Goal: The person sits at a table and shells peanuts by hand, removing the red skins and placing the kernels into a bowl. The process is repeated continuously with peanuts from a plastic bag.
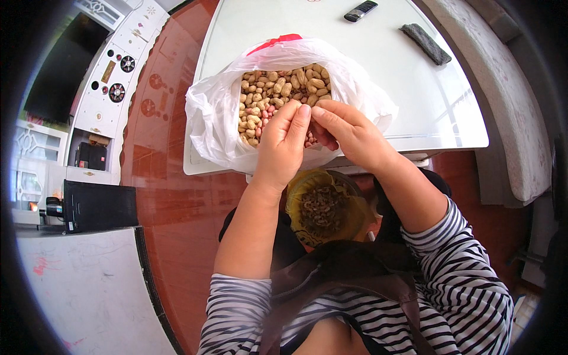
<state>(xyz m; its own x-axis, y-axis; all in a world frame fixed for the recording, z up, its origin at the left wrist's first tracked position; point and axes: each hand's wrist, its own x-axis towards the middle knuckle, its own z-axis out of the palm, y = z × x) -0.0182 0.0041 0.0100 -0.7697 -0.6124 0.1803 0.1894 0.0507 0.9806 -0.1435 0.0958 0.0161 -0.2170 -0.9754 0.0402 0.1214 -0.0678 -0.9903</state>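
Observation:
My left hand (284, 140) and my right hand (357, 135) meet over the mouth of a white plastic bag (217, 115). Thumbs and bent forefingers come together at the tips; anything between them is hidden. Inside the bag, unshelled peanuts (279, 84) fill the far and left parts. Reddish shelled peanut kernels (266, 114) lie nearer to me, partly covered by my hands. Below the table edge, between my knees, stands a bin with a yellow liner (295, 204), holding a heap of peanut shells (324, 211).
The bag rests on a white glossy table (426, 102). Farther back on it are a black handset (360, 11) and a dark folded cloth (426, 43). A padded seat (510, 111) runs along the right. White cabinets (100, 115) and a whiteboard (88, 284) are at left.

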